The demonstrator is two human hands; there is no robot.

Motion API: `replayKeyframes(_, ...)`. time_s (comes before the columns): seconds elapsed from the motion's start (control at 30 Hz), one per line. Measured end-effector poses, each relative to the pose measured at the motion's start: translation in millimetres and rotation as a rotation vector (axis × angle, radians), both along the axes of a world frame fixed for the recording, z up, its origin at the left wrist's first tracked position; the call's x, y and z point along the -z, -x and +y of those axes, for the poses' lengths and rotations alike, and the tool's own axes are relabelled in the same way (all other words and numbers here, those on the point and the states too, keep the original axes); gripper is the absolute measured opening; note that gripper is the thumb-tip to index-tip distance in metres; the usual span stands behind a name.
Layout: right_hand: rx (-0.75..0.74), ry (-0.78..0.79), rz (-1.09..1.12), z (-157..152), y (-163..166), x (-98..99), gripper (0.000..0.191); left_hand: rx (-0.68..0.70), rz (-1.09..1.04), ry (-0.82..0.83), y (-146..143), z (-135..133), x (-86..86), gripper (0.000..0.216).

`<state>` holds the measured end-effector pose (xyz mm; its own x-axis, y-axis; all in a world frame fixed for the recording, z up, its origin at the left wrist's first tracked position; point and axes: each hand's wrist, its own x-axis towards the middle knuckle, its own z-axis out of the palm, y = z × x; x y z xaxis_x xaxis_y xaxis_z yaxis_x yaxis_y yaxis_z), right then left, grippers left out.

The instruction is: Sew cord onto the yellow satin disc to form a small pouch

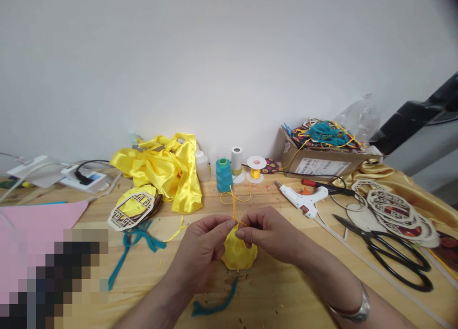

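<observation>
My left hand [202, 248] and my right hand [270, 233] meet over the middle of the wooden table [286, 291]. Both pinch a thin yellow cord [234, 206] that rises from a small yellow satin pouch [239, 253] held between them. A teal tassel [216, 305] hangs from the pouch's bottom onto the table. The cord loops back toward the yellow cord spool [255, 169]. Fingers of both hands are closed in a pinch.
Yellow satin cloth [164, 169], a wooden lattice piece [130, 209], teal ribbon [139, 240] and pink paper [32, 233] lie left. A teal thread cone [223, 175], glue gun [304, 199], black scissors [390, 252], lattice pieces [397, 212] and a cardboard box [322, 159] sit behind and right.
</observation>
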<state>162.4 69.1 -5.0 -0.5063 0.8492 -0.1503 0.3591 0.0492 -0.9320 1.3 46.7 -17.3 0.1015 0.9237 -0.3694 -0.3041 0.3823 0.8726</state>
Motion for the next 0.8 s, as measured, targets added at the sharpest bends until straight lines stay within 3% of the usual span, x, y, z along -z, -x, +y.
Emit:
replayKeyframes(0.37,-0.004,0.003,-0.033,1,-6,-5.6,0.02,-0.059,0.001,-0.011,-2,-2,-1.1,0.017)
replayKeyframes(0.57,0.061,-0.186,-0.036,3,-1,-0.9,0.032,-0.055,0.132,-0.01,-4,-2,-11.0,0.014)
replayKeyframes(0.8,0.162,-0.215,0.028,2,5,2.6,0.013,0.066,0.246,-0.108,-6,-6,-15.0,0.009)
